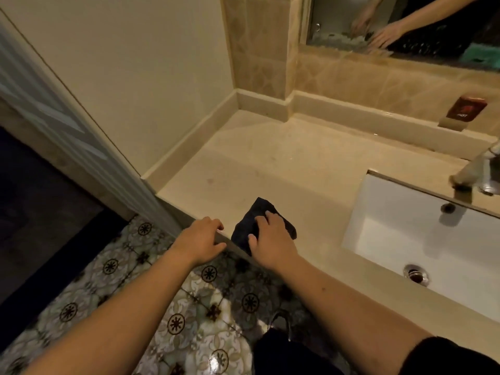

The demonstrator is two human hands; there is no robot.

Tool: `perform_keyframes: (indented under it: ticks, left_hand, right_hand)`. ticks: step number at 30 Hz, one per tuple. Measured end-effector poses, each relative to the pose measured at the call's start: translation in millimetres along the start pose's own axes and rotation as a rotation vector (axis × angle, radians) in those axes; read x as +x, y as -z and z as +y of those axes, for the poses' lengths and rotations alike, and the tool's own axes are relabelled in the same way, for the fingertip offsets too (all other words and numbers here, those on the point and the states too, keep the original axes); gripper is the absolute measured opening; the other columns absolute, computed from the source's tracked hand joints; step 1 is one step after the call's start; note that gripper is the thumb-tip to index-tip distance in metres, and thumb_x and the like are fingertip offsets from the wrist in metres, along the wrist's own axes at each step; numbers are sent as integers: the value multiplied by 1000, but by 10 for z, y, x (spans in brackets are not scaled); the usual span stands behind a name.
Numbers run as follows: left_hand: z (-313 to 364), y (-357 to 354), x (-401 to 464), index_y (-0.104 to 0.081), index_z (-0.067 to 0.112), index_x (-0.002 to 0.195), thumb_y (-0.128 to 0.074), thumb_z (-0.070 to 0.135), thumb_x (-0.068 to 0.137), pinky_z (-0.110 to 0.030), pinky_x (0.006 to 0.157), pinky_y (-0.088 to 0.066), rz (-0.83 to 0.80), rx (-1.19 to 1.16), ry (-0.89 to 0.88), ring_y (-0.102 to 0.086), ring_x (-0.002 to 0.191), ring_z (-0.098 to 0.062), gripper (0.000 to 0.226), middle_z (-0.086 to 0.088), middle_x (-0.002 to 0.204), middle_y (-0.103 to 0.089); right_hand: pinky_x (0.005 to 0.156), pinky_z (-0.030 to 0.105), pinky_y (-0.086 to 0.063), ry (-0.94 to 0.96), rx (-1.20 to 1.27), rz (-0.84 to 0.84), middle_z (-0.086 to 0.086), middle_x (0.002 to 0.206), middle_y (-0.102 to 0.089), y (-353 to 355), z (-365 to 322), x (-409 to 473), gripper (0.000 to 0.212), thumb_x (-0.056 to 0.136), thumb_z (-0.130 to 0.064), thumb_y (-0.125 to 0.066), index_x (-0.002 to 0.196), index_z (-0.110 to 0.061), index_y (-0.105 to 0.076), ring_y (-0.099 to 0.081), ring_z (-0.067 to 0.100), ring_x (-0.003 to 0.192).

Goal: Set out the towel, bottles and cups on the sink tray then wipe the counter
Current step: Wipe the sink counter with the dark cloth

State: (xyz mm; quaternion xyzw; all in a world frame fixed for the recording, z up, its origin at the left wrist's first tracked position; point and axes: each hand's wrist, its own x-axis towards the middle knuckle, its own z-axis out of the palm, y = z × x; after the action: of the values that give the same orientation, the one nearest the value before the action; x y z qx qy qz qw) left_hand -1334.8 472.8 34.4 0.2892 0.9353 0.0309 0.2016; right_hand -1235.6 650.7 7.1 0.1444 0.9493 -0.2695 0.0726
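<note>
Hands are both seen low at the front edge of the glossy cream stone counter [284, 158]. A dark, crumpled wiping cloth [251, 226] is pressed flat onto the counter right at that front edge, its near corner just overhanging the lip. It is pinned by the right hand [270, 236], palm down, fingers spread loosely across the fabric, thumb at the cloth's near side; the cloth is pressed on rather than gripped in a fist. The left hand [201, 239] is set just beside the cloth, to its left and apart from it, fingers curled over the counter's front lip, nothing held in it.

To the right of the cloth, the white rectangular under-mounted basin [392, 239] is sunk into the counter, with a chrome tap [479, 171] reaching over its far side. At the back edge on the right, a small dark red item on a low stand [465, 109] is seen against the beige marble upstand. Above it, the mirror [405, 23] shows both arms reflected. The counter's far left corner is tucked against the cream wall. Below the front edge, patterned floral floor tiles [162, 307] are visible.
</note>
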Motion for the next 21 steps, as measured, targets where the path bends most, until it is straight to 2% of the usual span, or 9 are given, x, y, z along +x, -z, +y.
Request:
perform_keyframes:
  ticks: [2,6,8,11,16,21]
  left_hand:
    - [-92,34,200,-49,24,135,-66,49,88,-45,98,-49,-31,7,6,-49,123,-25,56,-3,132,-52]
    - [-239,76,605,-37,19,148,-72,53,84,-42,109,-40,-54,-59,34,-41,135,-27,81,-7,146,-43]
    - [-275,80,785,-30,18,153,-72,59,80,-42,114,-34,-52,-52,27,-31,143,-26,94,-7,155,-35]
    - [-296,75,1028,-18,26,157,-66,74,71,-52,118,-28,-73,19,26,-12,152,-26,110,-5,165,-17]
    - [-352,67,1507,7,40,155,-50,101,47,-68,115,-11,-99,84,13,12,153,-26,136,3,168,8]
    - [-363,113,2003,21,46,150,-44,109,31,-75,112,0,-129,147,-111,30,148,-26,150,6,164,26]
  right_hand:
    - [124,45,-14,37,-51,30,17,166,-16,-75,27,220,68,103,-45,-38,156,-4,-27,-8,35,153]
    - [124,47,-9,81,-68,79,14,169,-5,-268,102,480,79,102,-56,-25,160,-4,-12,1,32,154]
    - [125,45,-3,65,-40,62,9,169,5,-388,173,529,83,100,-62,-20,161,-8,-5,11,27,154]
    - [124,43,6,83,-58,33,8,168,13,-484,265,577,96,93,-73,-21,161,-9,0,19,23,153]
    - [120,53,-23,110,-37,126,19,163,-26,-517,307,622,96,88,-69,-46,155,-2,-31,-17,34,152]
    - [123,47,-16,24,-12,177,7,167,-15,-601,307,608,98,86,-69,-50,159,-13,-19,-2,26,155]
